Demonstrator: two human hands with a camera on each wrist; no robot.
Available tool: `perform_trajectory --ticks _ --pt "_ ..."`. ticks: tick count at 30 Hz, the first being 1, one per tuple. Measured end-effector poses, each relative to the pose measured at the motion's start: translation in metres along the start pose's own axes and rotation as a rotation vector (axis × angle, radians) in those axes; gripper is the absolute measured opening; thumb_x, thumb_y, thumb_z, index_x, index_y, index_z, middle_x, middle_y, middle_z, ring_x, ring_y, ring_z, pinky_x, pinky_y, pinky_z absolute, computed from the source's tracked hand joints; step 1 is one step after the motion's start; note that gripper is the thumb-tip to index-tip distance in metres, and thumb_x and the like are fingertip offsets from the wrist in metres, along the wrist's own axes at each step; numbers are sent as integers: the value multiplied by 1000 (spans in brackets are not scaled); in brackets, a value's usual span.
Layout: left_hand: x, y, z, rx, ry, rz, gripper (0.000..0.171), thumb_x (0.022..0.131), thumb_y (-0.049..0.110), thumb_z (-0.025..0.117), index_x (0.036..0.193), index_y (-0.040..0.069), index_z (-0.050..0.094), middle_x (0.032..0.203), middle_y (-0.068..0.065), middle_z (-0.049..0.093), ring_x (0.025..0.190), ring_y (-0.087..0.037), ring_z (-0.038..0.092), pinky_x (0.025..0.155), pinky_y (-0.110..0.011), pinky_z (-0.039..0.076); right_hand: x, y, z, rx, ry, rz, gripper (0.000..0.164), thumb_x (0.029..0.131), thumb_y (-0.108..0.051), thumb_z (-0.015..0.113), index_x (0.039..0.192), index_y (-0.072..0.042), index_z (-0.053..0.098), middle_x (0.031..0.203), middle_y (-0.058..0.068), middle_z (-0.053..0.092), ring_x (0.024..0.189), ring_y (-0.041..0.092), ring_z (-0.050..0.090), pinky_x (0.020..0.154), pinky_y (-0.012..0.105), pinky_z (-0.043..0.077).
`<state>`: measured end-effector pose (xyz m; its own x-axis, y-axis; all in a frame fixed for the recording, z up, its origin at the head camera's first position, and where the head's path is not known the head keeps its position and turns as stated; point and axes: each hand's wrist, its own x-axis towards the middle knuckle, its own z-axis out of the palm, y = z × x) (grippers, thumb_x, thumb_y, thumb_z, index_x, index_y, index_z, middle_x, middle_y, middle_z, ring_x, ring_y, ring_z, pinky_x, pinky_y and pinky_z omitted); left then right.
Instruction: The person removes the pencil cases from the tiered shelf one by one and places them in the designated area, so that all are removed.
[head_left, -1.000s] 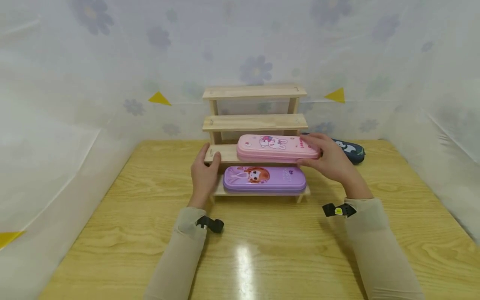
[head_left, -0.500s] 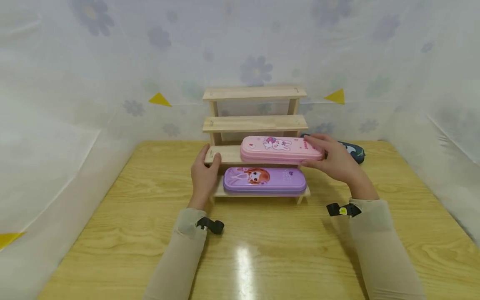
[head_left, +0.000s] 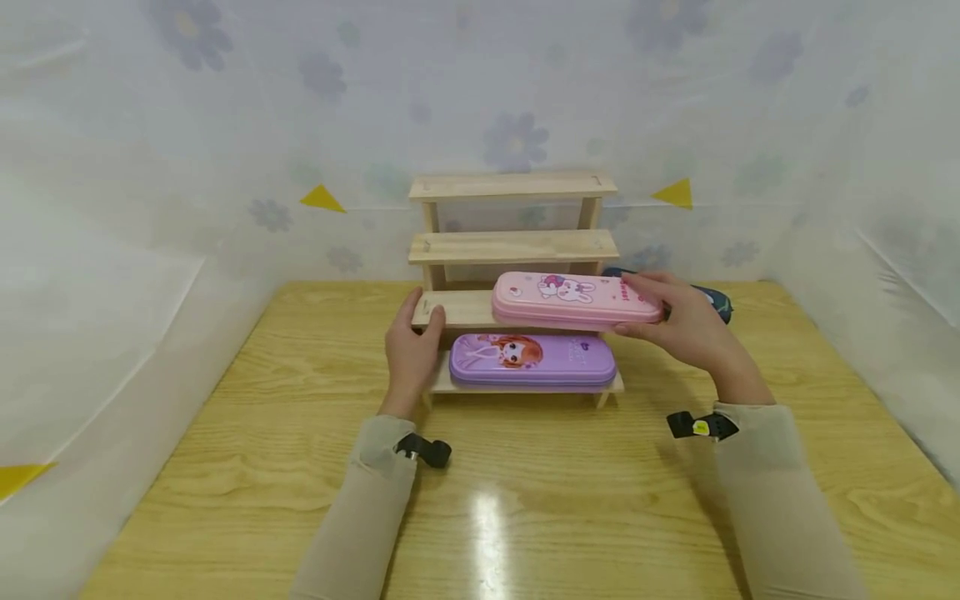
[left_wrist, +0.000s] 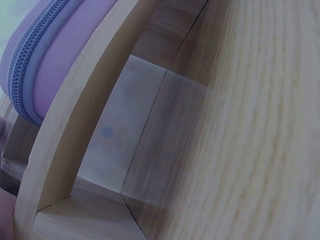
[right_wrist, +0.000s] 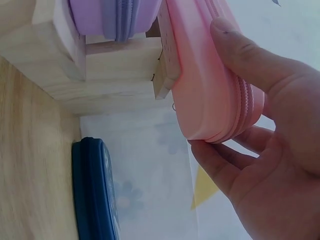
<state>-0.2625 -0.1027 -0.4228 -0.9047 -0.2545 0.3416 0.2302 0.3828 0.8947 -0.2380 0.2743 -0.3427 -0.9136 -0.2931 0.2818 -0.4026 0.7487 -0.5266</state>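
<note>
The left hand (head_left: 411,358) touches the left end of the stepped wooden rack (head_left: 513,185), its grip indeterminable, while the pink pencil case (head_left: 562,302), zip teeth (right_wrist: 245,97) distinct only in the right-wrist view, overhangs the rack's right end, pinched between thumb (right_wrist: 255,57) and fingers (right_wrist: 216,162) of the right hand (head_left: 692,327).

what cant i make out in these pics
Head: the middle of the dark case, behind the right hand.
Head: fine lettering on the purple case, too small.
Left wrist: most of the left hand, beyond the left edge.
Right wrist: far end of the pink case, beyond the top edge.
</note>
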Motion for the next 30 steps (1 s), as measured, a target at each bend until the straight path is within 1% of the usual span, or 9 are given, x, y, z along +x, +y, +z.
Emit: perform_trajectory --ticks 2,6,13,20,23,26,28,30 --pt "0 0 0 -1 0 -3 55 98 38 61 147 17 49 146 -3 51 135 -20 44 111 -36 34 -2 1 -1 -3 8 -2 79 82 -39 81 149 -17 47 145 15 45 129 40 44 98 60 41" --pt "0 0 -1 -7 -5 -3 55 98 38 60 147 17 49 146 -4 50 135 -21 43 112 -37 34 -8 4 -4 -4 15 1 78 83 -38 81 149 -16 47 145 15 44 128 40 44 96 60 42" --pt "-1 0 -1 2 -5 -11 55 98 38 60 148 18 48 147 -3 50 136 -20 43 112 -35 33 -15 9 -7 -9 32 -13 77 83 -33 81 149 -14 46 147 20 42 129 45 41 94 60 43" --pt "-1 -1 0 1 -9 5 55 98 38 60 148 16 48 146 -5 50 135 -21 44 111 -37 35 -23 14 -14 -15 44 23 77 83 -33 81 149 -14 46 148 17 42 128 42 43 91 57 44" --pt "0 -1 0 3 -13 4 56 98 40 59 148 17 48 147 -4 50 135 -20 44 111 -36 35 -26 15 -17 -19 47 39 77 84 -33 81 150 -15 45 148 17 41 126 42 43 90 56 43" --pt "0 -2 0 5 -16 1 56 98 42 59 148 18 47 147 -2 49 135 -19 43 111 -35 35 -28 16 -21 -26 54 41 77 84 -32 80 150 -15 45 148 16 41 123 40 45 86 51 44" --pt "0 -2 -1 2 -14 -2 56 98 42 59 148 18 48 147 -2 50 135 -19 44 111 -36 35 -29 18 -22 -29 60 43 76 84 -32 80 150 -15 46 148 16 42 120 38 47 83 41 45" --pt "0 -2 -3 -1 -13 3 57 98 41 59 148 17 48 147 -3 49 135 -20 44 110 -37 36 -30 20 -24 -33 74 46 75 83 -32 81 148 -14 47 147 15 43 115 36 50 78 29 44"
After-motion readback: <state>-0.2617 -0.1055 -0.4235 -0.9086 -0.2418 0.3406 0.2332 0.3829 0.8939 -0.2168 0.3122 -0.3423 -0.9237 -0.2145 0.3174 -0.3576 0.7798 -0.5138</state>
